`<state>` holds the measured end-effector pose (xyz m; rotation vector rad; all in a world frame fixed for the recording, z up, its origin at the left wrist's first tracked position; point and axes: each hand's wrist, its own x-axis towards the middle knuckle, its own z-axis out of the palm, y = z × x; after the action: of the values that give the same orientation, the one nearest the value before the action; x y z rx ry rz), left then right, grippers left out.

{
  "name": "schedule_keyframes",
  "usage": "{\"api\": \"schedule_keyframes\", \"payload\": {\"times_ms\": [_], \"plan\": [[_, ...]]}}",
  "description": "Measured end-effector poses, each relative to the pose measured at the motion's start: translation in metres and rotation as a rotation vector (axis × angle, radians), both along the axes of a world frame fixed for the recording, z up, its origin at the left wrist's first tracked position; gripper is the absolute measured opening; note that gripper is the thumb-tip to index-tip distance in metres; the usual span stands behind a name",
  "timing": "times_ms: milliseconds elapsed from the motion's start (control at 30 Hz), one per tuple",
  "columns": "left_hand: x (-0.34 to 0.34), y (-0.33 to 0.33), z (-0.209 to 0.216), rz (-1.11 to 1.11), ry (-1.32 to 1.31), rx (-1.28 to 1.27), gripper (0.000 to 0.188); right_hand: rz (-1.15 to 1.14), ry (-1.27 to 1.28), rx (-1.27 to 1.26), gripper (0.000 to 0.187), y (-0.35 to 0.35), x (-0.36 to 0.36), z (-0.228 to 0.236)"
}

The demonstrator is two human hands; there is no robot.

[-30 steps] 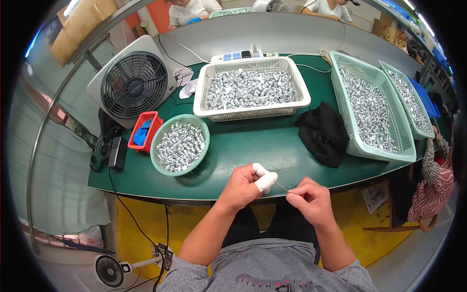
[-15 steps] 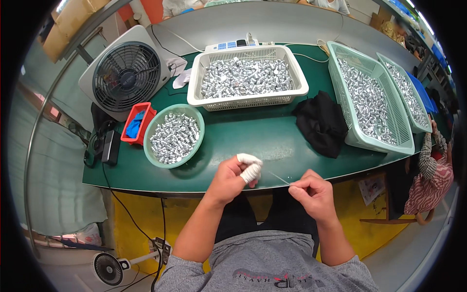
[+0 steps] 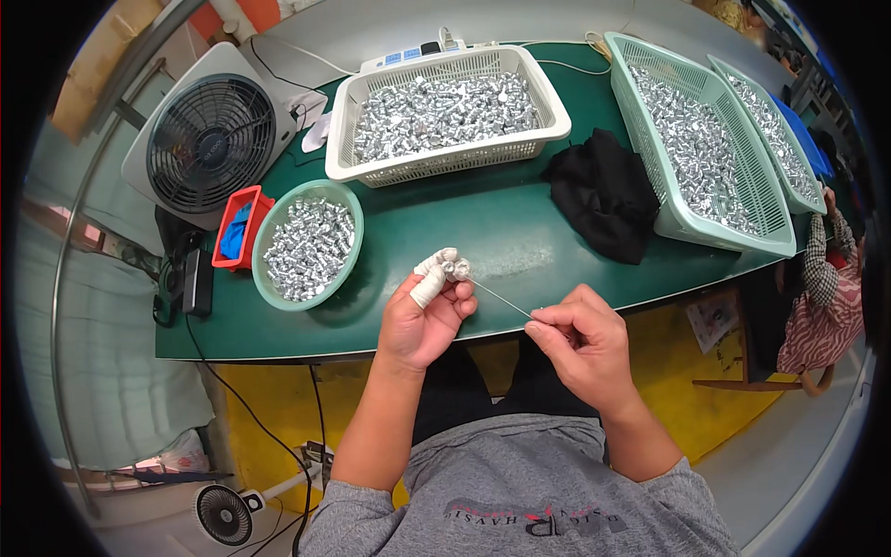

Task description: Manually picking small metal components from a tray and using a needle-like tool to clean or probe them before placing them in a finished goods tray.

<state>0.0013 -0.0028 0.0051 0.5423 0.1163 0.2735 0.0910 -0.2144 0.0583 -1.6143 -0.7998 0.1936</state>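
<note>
My left hand (image 3: 419, 320), with white tape wrapped round its thumb and a finger, is turned palm up over the front edge of the green table (image 3: 520, 223). Its taped fingertips pinch a small silver metal part (image 3: 455, 269). A thin straight metal rod (image 3: 501, 298) runs from the thumb and fingers of my right hand (image 3: 587, 343) to that part. Whether the rod's tip enters the part or only touches it is hard to tell. Nearest to my left hand stands a round pale green bowl (image 3: 356, 249) full of similar silver parts (image 3: 308, 249).
A white basket (image 3: 445, 160) of silver parts stands at the back. Two pale green baskets (image 3: 682, 227) of them fill the right side. Black cloth (image 3: 603, 195), a red bin (image 3: 243, 227) and a box fan (image 3: 212, 139) are on the table. A person's patterned sleeve (image 3: 821, 255) shows at far right.
My left hand has rolled palm up, bringing the silver part into sight. The rod's tip, apart from the left fingers before, now reaches the part. The whole view has shifted slightly.
</note>
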Motion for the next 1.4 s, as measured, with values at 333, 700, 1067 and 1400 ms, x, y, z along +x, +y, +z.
{"api": "schedule_keyframes", "payload": {"times_ms": [333,700,1067,1400], "plan": [[-0.002,0.0,-0.002,-0.032,-0.025,0.022,0.029,-0.004,-0.136,-0.017,0.008,0.007,-0.001,0.008],[-0.001,-0.007,-0.001,-0.017,-0.035,0.104,0.023,0.004,-0.273,-0.013,0.009,0.008,0.001,0.011],[-0.001,-0.046,0.003,0.469,0.204,0.801,0.023,0.016,-0.039,-0.017,0.006,-0.004,0.01,0.001],[-0.001,-0.049,0.016,0.429,0.342,0.898,0.02,0.068,0.14,-0.012,0.004,-0.005,0.021,-0.02]]}}
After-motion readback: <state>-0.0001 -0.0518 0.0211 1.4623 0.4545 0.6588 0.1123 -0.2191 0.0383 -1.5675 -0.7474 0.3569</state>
